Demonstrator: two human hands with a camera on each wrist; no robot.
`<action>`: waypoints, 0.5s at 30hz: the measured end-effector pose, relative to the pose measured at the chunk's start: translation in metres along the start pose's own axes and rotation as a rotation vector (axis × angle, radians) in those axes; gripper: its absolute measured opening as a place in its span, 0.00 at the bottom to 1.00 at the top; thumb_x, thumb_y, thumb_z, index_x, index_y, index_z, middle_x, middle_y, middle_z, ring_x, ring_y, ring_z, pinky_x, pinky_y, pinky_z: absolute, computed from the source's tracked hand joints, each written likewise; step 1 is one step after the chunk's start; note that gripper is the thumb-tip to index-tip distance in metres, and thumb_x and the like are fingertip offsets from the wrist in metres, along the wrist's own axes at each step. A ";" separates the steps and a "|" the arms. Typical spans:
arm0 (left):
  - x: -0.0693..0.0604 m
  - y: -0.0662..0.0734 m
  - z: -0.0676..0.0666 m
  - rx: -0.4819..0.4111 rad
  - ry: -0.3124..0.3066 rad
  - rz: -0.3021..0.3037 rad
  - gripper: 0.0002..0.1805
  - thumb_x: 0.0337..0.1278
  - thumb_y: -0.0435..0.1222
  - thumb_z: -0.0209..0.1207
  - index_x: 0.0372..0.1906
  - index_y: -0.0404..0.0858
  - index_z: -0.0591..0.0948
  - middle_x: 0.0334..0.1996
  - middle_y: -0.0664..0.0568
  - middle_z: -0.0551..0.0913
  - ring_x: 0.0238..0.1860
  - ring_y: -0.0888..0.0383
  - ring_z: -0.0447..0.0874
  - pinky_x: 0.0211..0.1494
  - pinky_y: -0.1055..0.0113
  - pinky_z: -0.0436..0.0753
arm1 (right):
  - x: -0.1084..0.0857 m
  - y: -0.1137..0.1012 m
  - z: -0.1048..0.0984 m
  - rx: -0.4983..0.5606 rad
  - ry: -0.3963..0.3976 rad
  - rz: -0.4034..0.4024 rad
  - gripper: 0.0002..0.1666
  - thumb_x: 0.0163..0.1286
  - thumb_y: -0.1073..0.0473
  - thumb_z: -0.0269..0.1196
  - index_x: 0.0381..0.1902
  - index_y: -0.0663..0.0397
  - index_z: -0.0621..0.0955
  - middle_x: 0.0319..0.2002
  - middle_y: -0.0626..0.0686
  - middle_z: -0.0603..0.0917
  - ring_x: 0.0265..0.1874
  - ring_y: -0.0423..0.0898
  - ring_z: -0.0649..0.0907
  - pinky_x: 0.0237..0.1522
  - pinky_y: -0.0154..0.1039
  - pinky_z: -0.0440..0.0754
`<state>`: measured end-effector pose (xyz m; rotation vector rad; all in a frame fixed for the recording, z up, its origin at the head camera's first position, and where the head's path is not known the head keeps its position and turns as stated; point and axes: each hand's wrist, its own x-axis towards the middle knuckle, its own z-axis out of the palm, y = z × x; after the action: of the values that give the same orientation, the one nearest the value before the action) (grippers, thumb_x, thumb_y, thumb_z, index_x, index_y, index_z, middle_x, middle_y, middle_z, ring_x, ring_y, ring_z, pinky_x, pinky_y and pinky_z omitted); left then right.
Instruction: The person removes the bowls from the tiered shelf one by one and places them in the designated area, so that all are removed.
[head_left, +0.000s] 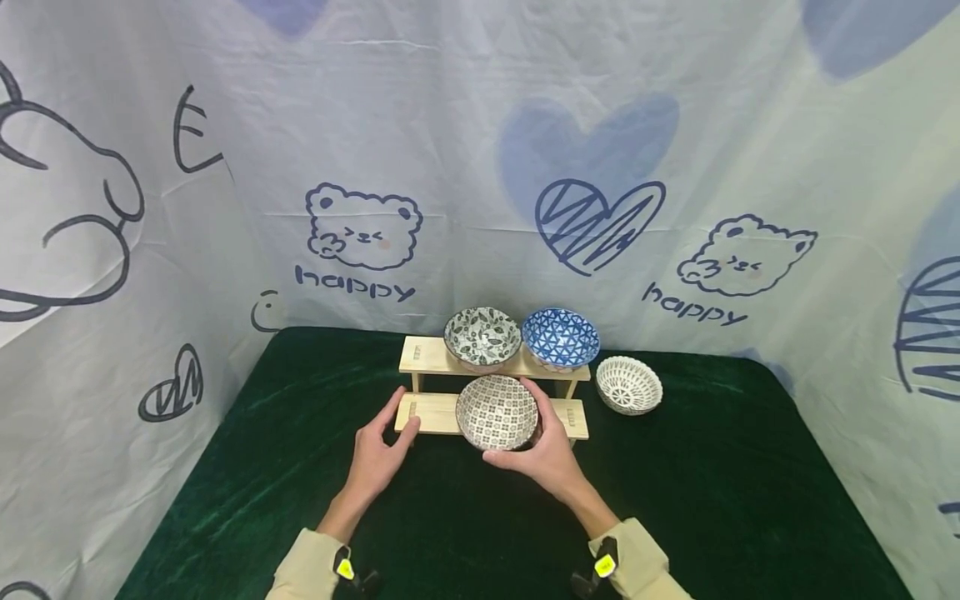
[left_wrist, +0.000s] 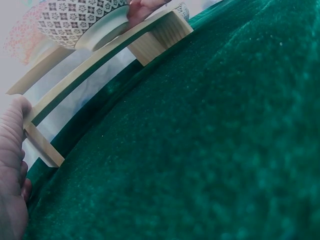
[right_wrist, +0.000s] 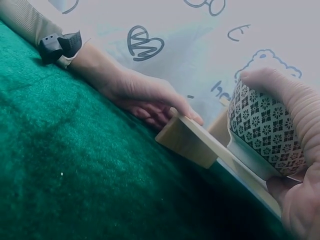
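Observation:
My right hand [head_left: 546, 452] grips a brown-and-white patterned bowl [head_left: 497, 412] by its right side, thumb at the near rim; the same bowl [right_wrist: 265, 130] shows its foot at the lower wooden shelf [head_left: 435, 414] in the right wrist view. At that shelf's left end my left hand [head_left: 378, 454] holds the board, thumb at the front edge and fingers toward the back. In the left wrist view, the left hand [left_wrist: 12, 165] touches the shelf's end, and the patterned bowl [left_wrist: 82, 20] is over the board.
On the upper shelf [head_left: 423, 356] behind are a leaf-patterned bowl [head_left: 482, 336] and a blue-and-white bowl [head_left: 561, 337]. A white latticed bowl [head_left: 628, 386] sits to the right on the green cloth [head_left: 697, 483]. A printed white curtain [head_left: 465, 125] hangs behind.

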<state>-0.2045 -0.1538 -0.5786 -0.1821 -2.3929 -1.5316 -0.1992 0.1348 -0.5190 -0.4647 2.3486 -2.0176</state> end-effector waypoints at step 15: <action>-0.001 0.001 0.000 -0.014 -0.007 -0.005 0.36 0.74 0.47 0.63 0.79 0.39 0.68 0.76 0.47 0.71 0.76 0.45 0.68 0.78 0.41 0.65 | -0.009 -0.002 -0.013 0.006 0.046 0.029 0.67 0.52 0.62 0.83 0.83 0.45 0.56 0.79 0.56 0.61 0.78 0.58 0.65 0.78 0.53 0.63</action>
<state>-0.2034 -0.1536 -0.5782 -0.1855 -2.3905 -1.5523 -0.1926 0.1496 -0.5167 -0.3854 2.3604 -2.0433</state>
